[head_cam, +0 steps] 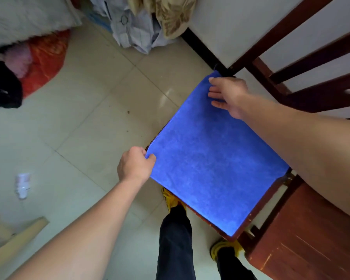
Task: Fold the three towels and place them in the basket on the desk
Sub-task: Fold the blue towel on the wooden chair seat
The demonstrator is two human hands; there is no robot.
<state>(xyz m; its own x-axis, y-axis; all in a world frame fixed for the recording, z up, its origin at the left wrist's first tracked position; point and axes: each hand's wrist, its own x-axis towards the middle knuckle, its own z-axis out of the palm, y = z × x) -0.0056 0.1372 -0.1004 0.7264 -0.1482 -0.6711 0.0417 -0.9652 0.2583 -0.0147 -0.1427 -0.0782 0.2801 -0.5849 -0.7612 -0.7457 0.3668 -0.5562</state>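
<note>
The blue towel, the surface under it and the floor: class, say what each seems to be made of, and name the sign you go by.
Blue towel: soft pile cloth, probably microfibre; matt fuzzy nap and a stitched edge.
Surface under it: reddish-brown wood, likely varnished; scuffs and worn paint show on it.
Floor: pale glazed tile, probably ceramic; straight joints and glossy reflections.

The towel (214, 158) was plain bright blue. The chair (297, 235) was reddish brown, the shoes (171, 199) yellow, the trousers (175, 245) dark.
</note>
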